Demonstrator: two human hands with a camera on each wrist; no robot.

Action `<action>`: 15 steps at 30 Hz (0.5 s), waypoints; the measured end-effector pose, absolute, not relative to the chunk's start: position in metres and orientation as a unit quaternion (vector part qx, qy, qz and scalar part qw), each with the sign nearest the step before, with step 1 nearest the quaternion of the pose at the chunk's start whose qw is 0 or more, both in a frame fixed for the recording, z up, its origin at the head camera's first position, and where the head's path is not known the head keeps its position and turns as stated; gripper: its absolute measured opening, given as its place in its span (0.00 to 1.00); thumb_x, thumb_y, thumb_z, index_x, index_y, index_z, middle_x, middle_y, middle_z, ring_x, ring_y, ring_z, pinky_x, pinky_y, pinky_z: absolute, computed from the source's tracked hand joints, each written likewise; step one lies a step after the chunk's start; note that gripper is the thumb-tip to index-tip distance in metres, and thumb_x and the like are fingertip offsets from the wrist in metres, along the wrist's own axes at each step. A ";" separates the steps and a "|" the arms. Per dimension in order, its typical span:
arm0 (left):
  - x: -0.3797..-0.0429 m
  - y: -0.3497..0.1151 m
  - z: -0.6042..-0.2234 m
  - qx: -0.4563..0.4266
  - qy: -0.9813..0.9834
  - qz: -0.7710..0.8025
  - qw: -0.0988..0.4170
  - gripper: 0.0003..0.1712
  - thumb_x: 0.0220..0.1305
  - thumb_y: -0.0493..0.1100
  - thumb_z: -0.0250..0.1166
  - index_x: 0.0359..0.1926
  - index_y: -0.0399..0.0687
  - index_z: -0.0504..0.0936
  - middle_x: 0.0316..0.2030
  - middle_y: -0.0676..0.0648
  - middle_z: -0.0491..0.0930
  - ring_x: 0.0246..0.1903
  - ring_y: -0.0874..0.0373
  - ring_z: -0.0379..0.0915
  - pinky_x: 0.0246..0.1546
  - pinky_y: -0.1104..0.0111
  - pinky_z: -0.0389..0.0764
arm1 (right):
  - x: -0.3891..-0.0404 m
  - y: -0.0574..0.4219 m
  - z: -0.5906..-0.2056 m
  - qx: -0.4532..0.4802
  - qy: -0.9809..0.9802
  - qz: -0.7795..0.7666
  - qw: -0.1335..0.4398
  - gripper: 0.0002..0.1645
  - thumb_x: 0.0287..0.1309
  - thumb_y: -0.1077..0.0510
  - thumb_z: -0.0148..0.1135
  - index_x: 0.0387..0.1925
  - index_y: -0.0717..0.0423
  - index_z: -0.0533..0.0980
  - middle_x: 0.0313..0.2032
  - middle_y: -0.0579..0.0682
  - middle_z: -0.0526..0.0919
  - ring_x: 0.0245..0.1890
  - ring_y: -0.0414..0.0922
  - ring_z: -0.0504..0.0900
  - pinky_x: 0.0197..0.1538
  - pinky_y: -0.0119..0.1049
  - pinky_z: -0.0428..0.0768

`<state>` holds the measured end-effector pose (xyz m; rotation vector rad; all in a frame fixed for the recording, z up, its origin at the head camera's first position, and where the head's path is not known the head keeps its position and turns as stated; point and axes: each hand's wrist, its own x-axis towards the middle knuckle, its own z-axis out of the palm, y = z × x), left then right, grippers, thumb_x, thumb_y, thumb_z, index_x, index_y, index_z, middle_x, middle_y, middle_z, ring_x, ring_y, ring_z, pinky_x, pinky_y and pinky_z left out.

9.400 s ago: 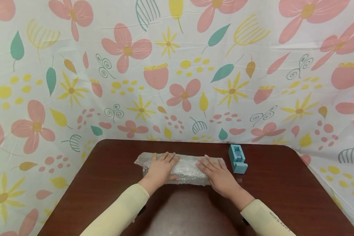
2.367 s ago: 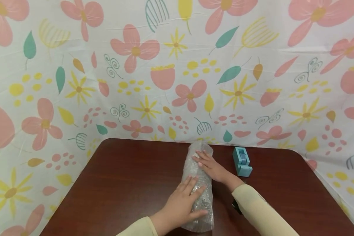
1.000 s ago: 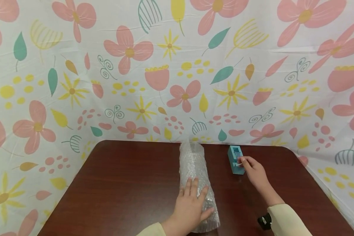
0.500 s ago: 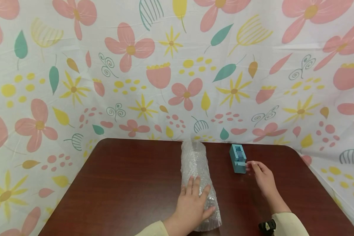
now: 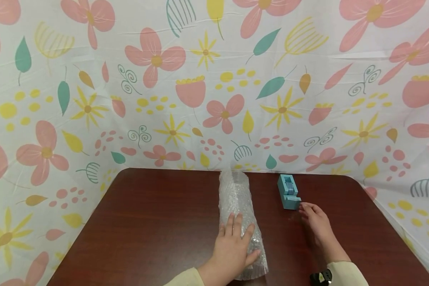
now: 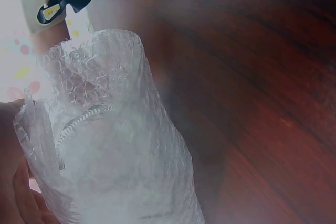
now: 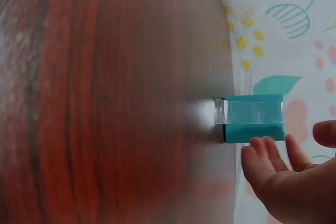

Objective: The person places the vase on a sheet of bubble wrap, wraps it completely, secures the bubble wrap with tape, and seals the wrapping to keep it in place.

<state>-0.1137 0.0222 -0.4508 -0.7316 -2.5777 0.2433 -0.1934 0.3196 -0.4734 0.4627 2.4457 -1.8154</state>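
A long roll of bubble wrap lies lengthwise on the table, its far end at the back edge. My left hand rests flat on the near half of the roll, fingers spread. In the left wrist view the bubble wrap fills the middle, with a curved ridged edge inside and part of my left hand at the side. My right hand is at the front corner of a teal tape dispenser. In the right wrist view clear tape lies across the dispenser, fingertips close beside it, thumb apart.
The dark brown wooden table has rounded back corners. A white curtain printed with flowers and leaves hangs right behind its back edge. A black device sits on the right wrist at the sleeve.
Earlier the roll lay crosswise under both hands, then was turned lengthwise. My right hand left it for the dispenser, pinched at the tape, then moved slightly down and right. The left hand stays put.
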 end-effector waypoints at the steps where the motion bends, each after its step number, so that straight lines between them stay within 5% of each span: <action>1: -0.114 0.022 -0.451 -0.265 -0.933 0.087 0.225 0.37 0.68 0.76 0.51 0.67 0.63 0.75 0.66 0.42 0.74 0.65 0.45 0.75 0.52 0.58 0.85 | -0.195 0.320 -0.474 0.146 0.795 -0.586 0.046 0.36 0.81 0.45 0.35 0.75 0.69 0.54 0.66 0.61 0.74 0.40 0.13 0.70 0.50 0.17 0.75; 4: -0.114 0.021 -0.451 -0.266 -0.932 0.084 0.231 0.37 0.68 0.76 0.52 0.66 0.63 0.75 0.65 0.42 0.75 0.64 0.45 0.76 0.52 0.58 0.86 | -0.199 0.321 -0.476 0.137 0.785 -0.599 0.080 0.38 0.81 0.47 0.31 0.78 0.71 0.46 0.78 0.73 0.52 0.49 0.18 0.73 0.53 0.17 0.74; 8: -0.114 0.020 -0.451 -0.267 -0.932 0.082 0.231 0.36 0.68 0.76 0.52 0.67 0.63 0.75 0.65 0.42 0.75 0.64 0.46 0.76 0.52 0.59 0.86 | -0.205 0.324 -0.479 0.130 0.762 -0.626 0.108 0.41 0.82 0.47 0.29 0.79 0.73 0.38 0.79 0.74 0.45 0.68 0.43 0.70 0.52 0.17 0.75; 10: -0.114 0.020 -0.451 -0.268 -0.933 0.081 0.226 0.37 0.68 0.76 0.52 0.67 0.63 0.75 0.66 0.42 0.74 0.65 0.45 0.75 0.52 0.59 0.86 | -0.207 0.326 -0.481 0.129 0.748 -0.641 0.112 0.41 0.82 0.48 0.29 0.78 0.74 0.37 0.78 0.75 0.45 0.65 0.43 0.74 0.50 0.18 0.76; 13: -0.114 0.020 -0.450 -0.269 -0.935 0.077 0.219 0.37 0.69 0.76 0.51 0.68 0.62 0.74 0.66 0.41 0.74 0.66 0.45 0.75 0.52 0.58 0.86 | -0.210 0.329 -0.484 0.131 0.726 -0.665 0.117 0.40 0.82 0.49 0.30 0.78 0.74 0.36 0.72 0.75 0.61 0.48 0.27 0.79 0.48 0.20 0.79; 15: -0.113 0.020 -0.450 -0.269 -0.935 0.076 0.219 0.36 0.69 0.75 0.51 0.67 0.62 0.74 0.66 0.41 0.74 0.65 0.45 0.75 0.52 0.58 0.86 | -0.212 0.331 -0.486 0.128 0.708 -0.683 0.124 0.40 0.82 0.51 0.29 0.78 0.75 0.36 0.61 0.63 0.77 0.41 0.22 0.78 0.48 0.22 0.80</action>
